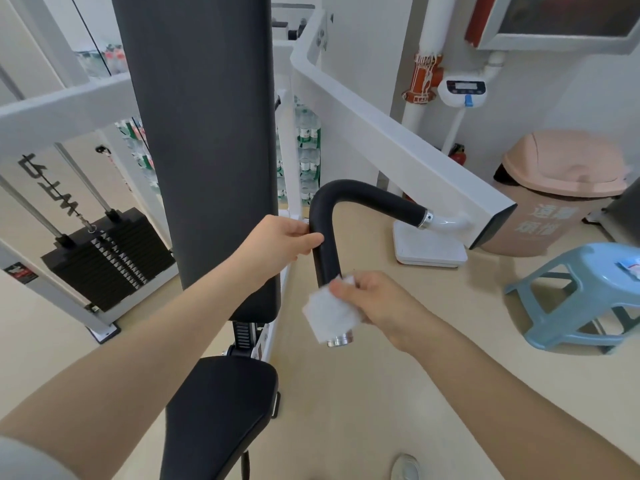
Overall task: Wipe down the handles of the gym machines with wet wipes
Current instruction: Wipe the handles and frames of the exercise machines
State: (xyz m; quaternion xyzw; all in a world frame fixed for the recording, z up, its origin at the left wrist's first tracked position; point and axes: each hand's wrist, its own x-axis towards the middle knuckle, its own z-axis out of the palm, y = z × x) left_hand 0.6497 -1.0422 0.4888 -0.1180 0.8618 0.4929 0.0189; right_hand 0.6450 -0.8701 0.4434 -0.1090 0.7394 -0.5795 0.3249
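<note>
At the handle's lower end, right hand [375,303] clamps the wet wipe [329,313] around the grip [323,244]; left hand [287,242] holds it higher up, so unwiped foam runs upward.

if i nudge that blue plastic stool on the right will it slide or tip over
The blue stool would probably slide rather than tip: its legs splay outward and it sits low on the smooth floor. It looks like thin moulded plastic, so likely light. The small packet lying on its seat might shift or slip off.

arms: bare forearms | left sleeve [24,460]: grey, short | hands: no gloves
</note>
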